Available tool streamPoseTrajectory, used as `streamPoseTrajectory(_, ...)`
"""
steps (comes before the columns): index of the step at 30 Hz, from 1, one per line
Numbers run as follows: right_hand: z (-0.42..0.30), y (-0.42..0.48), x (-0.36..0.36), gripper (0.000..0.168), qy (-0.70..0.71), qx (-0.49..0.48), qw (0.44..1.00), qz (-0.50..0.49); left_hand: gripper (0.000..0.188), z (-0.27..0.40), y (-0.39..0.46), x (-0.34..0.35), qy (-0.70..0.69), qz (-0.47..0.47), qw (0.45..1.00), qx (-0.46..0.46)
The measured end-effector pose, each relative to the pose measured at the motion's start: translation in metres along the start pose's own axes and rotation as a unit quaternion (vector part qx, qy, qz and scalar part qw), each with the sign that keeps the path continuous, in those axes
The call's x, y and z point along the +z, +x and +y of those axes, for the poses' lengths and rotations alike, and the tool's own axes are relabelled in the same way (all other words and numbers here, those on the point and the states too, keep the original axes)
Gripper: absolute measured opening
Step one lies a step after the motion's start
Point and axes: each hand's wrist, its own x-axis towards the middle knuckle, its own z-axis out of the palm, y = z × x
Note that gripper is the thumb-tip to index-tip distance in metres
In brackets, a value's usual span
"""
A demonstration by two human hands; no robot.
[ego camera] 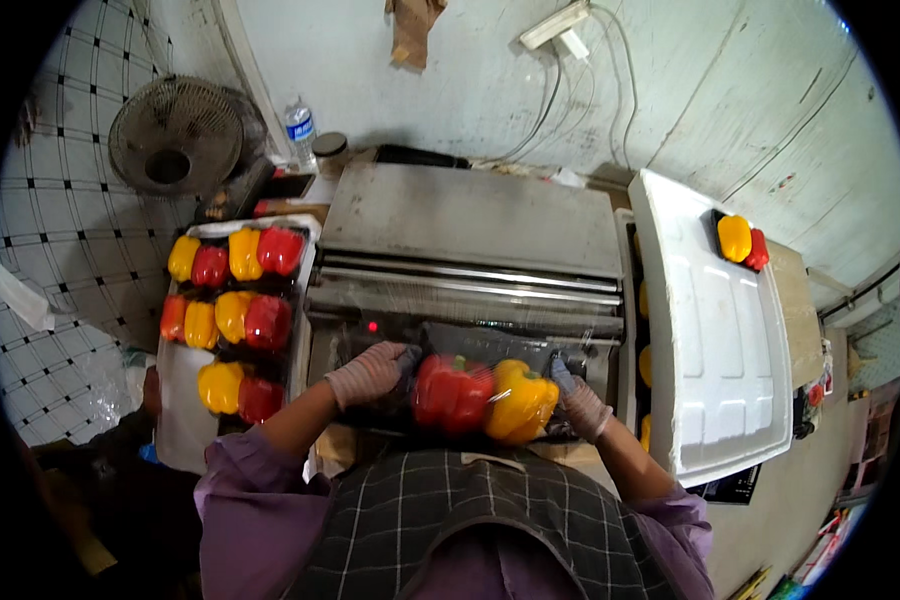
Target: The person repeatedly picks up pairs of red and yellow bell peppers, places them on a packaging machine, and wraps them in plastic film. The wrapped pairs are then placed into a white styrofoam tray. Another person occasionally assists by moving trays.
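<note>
A red bell pepper and a yellow bell pepper sit side by side under clear plastic film, in front of a film-wrapping machine. My left hand, in a striped glove with grey fingertips, grips this pack at its left end. At the opposite end my right hand, gloved alike, has its fingers closed on the pack. Whether the fingers pinch the film or a tray edge is hard to tell. A dark panel lies just beyond the peppers, and a red light glows near my left hand.
Left stands a white foam box with several pepper packs. On the right, a foam lid bears one pepper pack and partly covers more peppers. A fan, water bottle and jar stand back left. A power strip hangs on the wall.
</note>
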Motion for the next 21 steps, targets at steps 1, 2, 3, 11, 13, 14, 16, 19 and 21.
streamPoseTrajectory(1,-0.012,0.001,0.000,0.025,0.103,0.101,0.989,0.025,0.021,0.007,0.000,0.004,-0.004,-0.003,0.999,-0.048)
streamPoseTrajectory(2,-0.026,-0.001,0.003,0.025,0.211,0.197,0.955,0.071,0.021,0.016,-0.007,0.009,-0.043,0.008,0.990,-0.136)
streamPoseTrajectory(3,-0.041,-0.001,0.007,0.027,0.539,0.361,0.749,0.134,0.022,0.029,-0.006,0.009,-0.079,0.020,0.973,-0.215)
streamPoseTrajectory(11,-0.022,-0.056,-0.001,0.013,0.562,0.338,0.731,0.191,0.031,0.052,-0.053,0.006,-0.573,0.098,0.763,-0.285)
streamPoseTrajectory(13,-0.057,-0.061,-0.047,0.008,0.526,0.400,0.736,0.146,0.037,0.057,-0.069,0.002,-0.690,0.042,0.686,-0.227)
streamPoseTrajectory(14,-0.055,-0.077,-0.048,0.006,0.546,0.384,0.734,0.127,0.043,0.068,-0.075,-0.001,-0.746,0.005,0.609,-0.269)
streamPoseTrajectory(16,0.008,-0.135,0.015,0.016,0.296,0.353,0.887,0.025,0.039,0.061,-0.096,0.043,-0.688,-0.055,0.651,-0.315)
streamPoseTrajectory(19,0.026,-0.132,0.069,0.026,0.213,0.241,0.946,-0.039,0.031,0.062,-0.084,0.097,-0.635,-0.082,0.713,-0.285)
streamPoseTrajectory(21,0.006,-0.105,0.106,0.027,0.390,0.292,0.873,-0.031,0.032,0.051,-0.077,0.155,-0.704,-0.043,0.683,-0.189)
